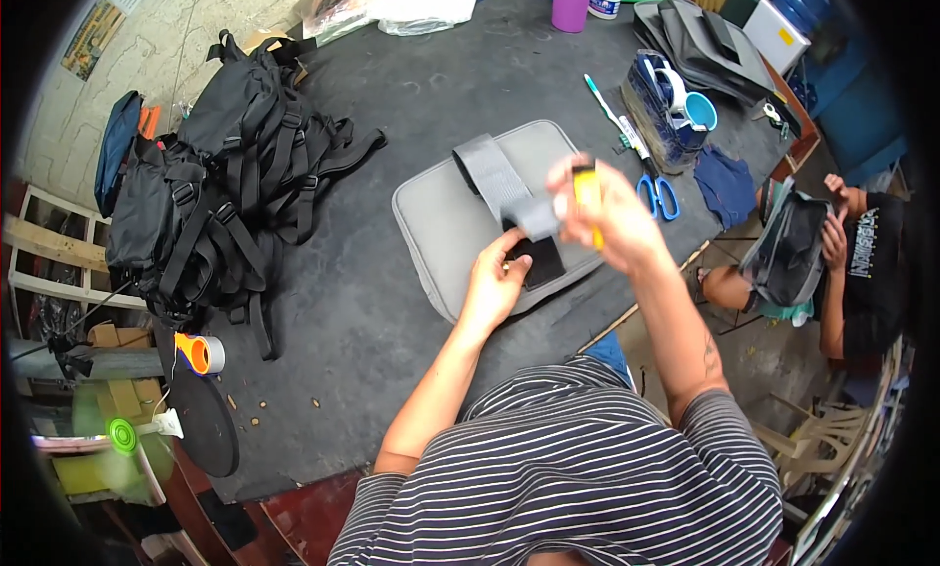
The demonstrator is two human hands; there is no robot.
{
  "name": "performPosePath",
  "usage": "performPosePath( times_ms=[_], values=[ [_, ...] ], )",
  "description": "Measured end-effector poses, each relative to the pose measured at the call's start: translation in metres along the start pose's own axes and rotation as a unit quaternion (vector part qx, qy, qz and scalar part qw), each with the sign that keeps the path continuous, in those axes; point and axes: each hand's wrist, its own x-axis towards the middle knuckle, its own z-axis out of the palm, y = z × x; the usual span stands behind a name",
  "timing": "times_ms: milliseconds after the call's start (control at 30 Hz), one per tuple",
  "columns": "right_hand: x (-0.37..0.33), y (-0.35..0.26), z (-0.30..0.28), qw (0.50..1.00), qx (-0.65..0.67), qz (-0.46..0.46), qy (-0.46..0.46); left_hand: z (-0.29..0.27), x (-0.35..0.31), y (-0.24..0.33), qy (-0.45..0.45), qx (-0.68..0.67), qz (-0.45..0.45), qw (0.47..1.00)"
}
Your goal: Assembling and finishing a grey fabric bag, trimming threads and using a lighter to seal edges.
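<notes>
While the dark table (343, 390) bears a grey case (431, 209), someone (869, 272) sits nearby.

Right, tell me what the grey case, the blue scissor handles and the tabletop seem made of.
Grey case: probably woven fabric, matte, with seamed, piped edges. Blue scissor handles: likely hard plastic, evenly coloured, shaped into loops. Tabletop: dull black, scuffed surface; rubber sheet or laminate, I can't tell which.
</notes>
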Motion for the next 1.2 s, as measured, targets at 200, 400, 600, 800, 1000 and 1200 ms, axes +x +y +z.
performPosePath(
  times_ms=[200,400,600,800,1000,1200],
  values=[
    [0.11,-0.073,0.016,0.964,0.053,-0.255,-0.058,0.002,-0.006,0.016,-0.06,-0.067,-0.012,0.996],
    [0.113,-0.057,0.036,0.969,-0.128,-0.173,-0.124,0.0,-0.003,0.017,-0.018,-0.19,0.069,0.979],
    [0.057,-0.035,0.02,0.987,-0.097,-0.114,-0.063,-0.009,0.011,0.032,-0.104,-0.175,0.058,0.977],
    [0.016,0.001,0.009,0.999,-0.005,-0.024,-0.024,-0.009,0.028,0.018,-0.013,-0.101,0.003,0.995],
    [-0.006,0.043,-0.005,0.996,-0.07,-0.011,0.053,-0.009,0.032,0.016,-0.015,-0.199,-0.027,0.979],
    [-0.02,0.058,-0.005,0.992,-0.111,-0.036,0.056,-0.016,0.03,0.015,-0.065,-0.285,-0.062,0.954]
  ],
)
